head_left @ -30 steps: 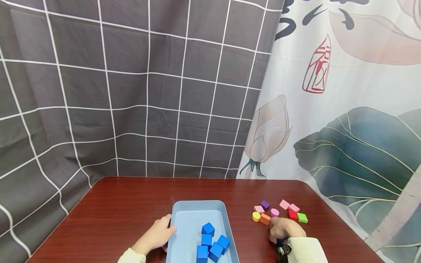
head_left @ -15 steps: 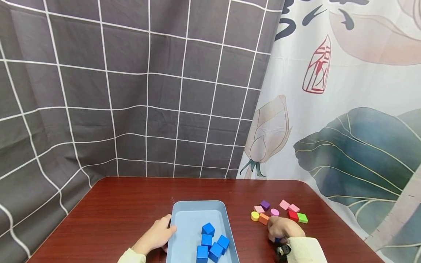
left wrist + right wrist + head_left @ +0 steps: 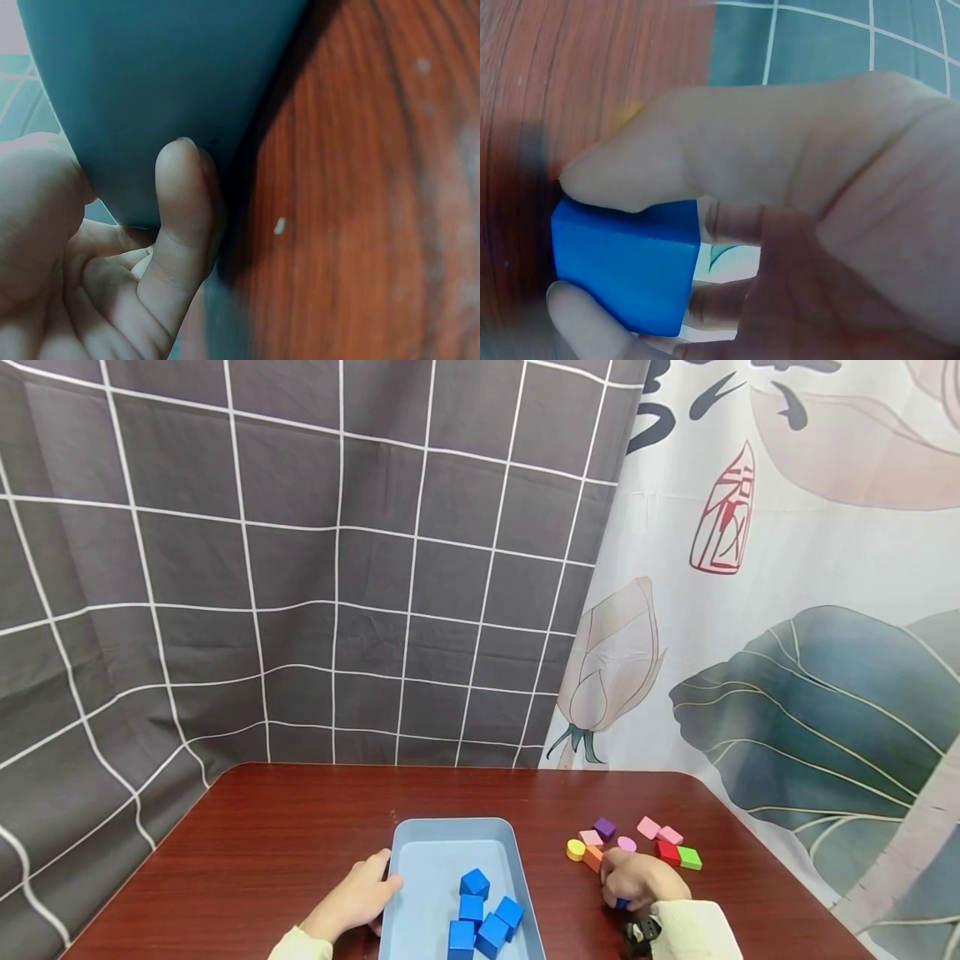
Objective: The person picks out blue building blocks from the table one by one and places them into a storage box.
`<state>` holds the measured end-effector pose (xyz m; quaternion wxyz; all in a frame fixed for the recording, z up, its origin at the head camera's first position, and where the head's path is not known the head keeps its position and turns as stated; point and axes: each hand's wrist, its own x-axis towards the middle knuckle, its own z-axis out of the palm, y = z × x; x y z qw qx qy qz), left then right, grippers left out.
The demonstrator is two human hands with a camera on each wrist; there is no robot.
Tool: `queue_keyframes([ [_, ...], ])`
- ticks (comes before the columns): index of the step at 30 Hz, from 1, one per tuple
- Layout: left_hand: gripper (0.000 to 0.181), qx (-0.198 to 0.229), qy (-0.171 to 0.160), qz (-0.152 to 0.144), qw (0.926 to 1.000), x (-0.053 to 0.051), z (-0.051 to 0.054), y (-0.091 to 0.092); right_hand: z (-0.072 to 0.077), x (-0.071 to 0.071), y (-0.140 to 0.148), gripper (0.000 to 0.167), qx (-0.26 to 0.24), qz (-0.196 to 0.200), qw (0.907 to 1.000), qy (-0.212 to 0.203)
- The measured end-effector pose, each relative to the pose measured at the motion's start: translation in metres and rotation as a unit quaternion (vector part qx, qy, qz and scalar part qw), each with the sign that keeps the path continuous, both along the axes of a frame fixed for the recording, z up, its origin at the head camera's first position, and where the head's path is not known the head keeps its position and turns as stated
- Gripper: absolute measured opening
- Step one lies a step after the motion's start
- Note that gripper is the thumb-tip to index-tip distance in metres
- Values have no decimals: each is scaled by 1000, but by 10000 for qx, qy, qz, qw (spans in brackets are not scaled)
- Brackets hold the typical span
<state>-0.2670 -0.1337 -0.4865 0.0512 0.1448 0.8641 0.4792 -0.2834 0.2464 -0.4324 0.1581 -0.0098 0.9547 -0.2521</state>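
A light blue tray (image 3: 423,860) lies on the table with several blue blocks (image 3: 471,908) inside it. My left hand (image 3: 356,895) grips the tray's left side, and the left wrist view shows its digits on either face of the tray wall (image 3: 161,75). Right of the tray, my right hand (image 3: 639,878) holds a blue cube (image 3: 622,262) between thumb and fingers, low over the table. Only a sliver of that cube shows in the head view. Just beyond the right hand's fingers lie an orange block (image 3: 592,857) and a yellow round block (image 3: 575,850).
Around the right hand are a purple block (image 3: 604,828), several pink pieces (image 3: 648,827), a red block (image 3: 667,852) and a green block (image 3: 690,857). The dark red wooden table (image 3: 300,814) ends at a grey checked curtain (image 3: 300,568) and a white printed curtain (image 3: 637,527).
My right hand has shifted slightly left with the blue cube. The orange and yellow blocks have slid a little left too. The left hand and tray have stayed still.
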Motion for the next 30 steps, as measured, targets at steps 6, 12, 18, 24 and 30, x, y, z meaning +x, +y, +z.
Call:
queue_keyframes([
  [6, 26, 18, -46, 16, 10000, 1, 2, 0, 6, 1, -10, 23, -260, 225, 9994, 34],
  [12, 28, 3, -27, 11, 10000, 1, 2, 0, 10, 1, -21, 22, -554, 731, 9958, -6],
  [18, 24, 5, -4, -18, 10000, 2, 1, 0, 11, 1, -28, 22, -489, 1432, 9880, 314],
  [24, 23, 27, -1, -3, 10000, 2, 2, 0, 13, 1, -37, 22, -385, 1676, 9844, 373],
  [30, 27, 42, -29, -24, 10000, 1, 2, 0, 14, 0, -45, 21, -322, 1851, 9812, 443],
])
